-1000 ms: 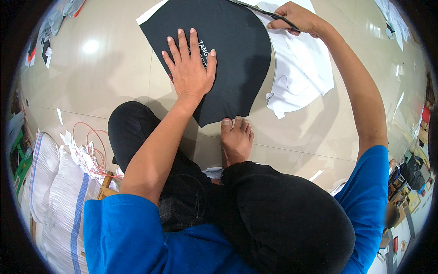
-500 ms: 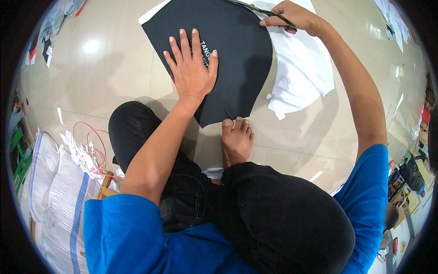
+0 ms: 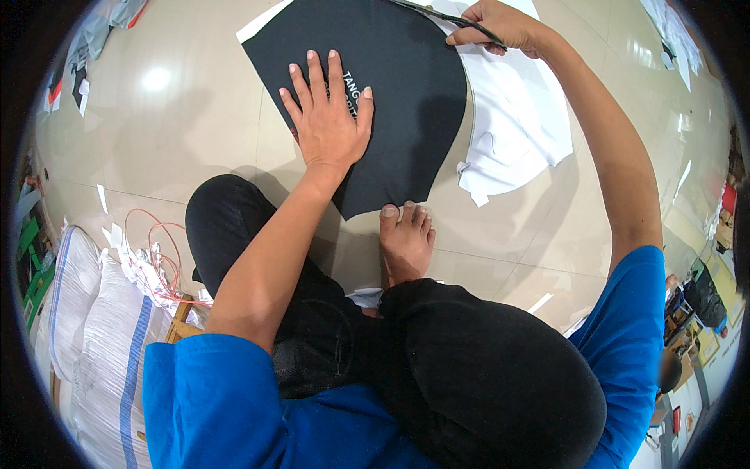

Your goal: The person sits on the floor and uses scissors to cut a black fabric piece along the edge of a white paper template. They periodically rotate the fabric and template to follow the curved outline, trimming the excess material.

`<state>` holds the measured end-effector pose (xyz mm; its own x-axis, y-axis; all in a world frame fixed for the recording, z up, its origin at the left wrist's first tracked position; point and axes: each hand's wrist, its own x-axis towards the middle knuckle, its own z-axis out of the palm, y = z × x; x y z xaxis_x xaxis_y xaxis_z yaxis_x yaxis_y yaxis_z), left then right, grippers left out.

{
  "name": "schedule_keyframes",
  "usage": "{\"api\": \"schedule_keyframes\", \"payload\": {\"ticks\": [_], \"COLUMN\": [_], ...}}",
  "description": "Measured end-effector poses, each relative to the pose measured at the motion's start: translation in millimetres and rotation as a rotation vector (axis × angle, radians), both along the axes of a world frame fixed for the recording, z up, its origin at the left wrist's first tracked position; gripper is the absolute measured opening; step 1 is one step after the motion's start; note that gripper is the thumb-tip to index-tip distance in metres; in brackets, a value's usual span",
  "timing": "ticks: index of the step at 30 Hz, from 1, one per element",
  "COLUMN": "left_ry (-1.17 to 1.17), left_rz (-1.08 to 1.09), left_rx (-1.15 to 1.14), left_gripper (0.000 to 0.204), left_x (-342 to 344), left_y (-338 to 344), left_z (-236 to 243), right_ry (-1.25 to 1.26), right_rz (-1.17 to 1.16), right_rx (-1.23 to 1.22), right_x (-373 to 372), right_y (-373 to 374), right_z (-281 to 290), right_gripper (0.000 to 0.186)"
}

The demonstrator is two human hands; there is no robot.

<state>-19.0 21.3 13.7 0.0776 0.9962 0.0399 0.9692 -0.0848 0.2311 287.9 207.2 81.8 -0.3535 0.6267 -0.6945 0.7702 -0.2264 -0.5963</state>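
Observation:
A black fabric panel (image 3: 414, 102) with pale printing lies flat on the floor in front of me. Spread fingers of my left hand (image 3: 328, 117) press down on it, over part of the print. At the panel's upper right, my right hand (image 3: 496, 30) grips the handles of a pair of scissors (image 3: 445, 16). The blades point left along the panel's far right edge, their tips near the upper border of the picture. White fabric (image 3: 516, 117) lies to the right of the black panel, its lower end crumpled, and runs up beneath the scissors.
My bare foot (image 3: 406, 242) rests at the panel's near edge. Stuffed white sacks (image 3: 105, 328) stand at the left, beside white scraps and a thin red cord (image 3: 168, 227). Loose white scraps (image 3: 541, 302) dot the tiled floor. More cloth (image 3: 676, 35) lies at the far right.
My right hand and the scissors have shifted very slightly. My left hand stays in place on the black panel.

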Motion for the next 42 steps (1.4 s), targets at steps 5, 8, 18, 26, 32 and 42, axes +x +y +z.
{"api": "schedule_keyframes", "payload": {"ticks": [5, 8, 18, 26, 32, 42], "left_ry": [0.004, 0.0, -0.011, -0.016, -0.042, -0.041], "left_rz": [0.004, 0.0, -0.003, -0.005, -0.014, -0.005], "left_rx": [-0.008, 0.0, 0.011, 0.012, 0.029, 0.014], "left_gripper": [0.081, 0.081, 0.081, 0.081, 0.08, 0.08], "left_x": [0, 0, -1, -1, -1, 1], "left_y": [0, 0, -1, 0, 0, 0], "left_z": [1, 0, -1, -1, -1, 2], "right_ry": [-0.007, -0.021, -0.082, -0.058, -0.034, -0.057], "right_rz": [0.008, 0.012, 0.034, 0.039, 0.04, 0.038], "right_rx": [0.02, 0.024, 0.042, 0.05, 0.033, 0.03], "right_x": [-1, -2, -14, -14, -16, -13], "right_y": [-1, -1, 2, 5, 6, 7], "right_z": [0, 3, 12, 5, 3, 3], "right_gripper": [0.038, 0.038, 0.047, 0.046, 0.042, 0.039]}}
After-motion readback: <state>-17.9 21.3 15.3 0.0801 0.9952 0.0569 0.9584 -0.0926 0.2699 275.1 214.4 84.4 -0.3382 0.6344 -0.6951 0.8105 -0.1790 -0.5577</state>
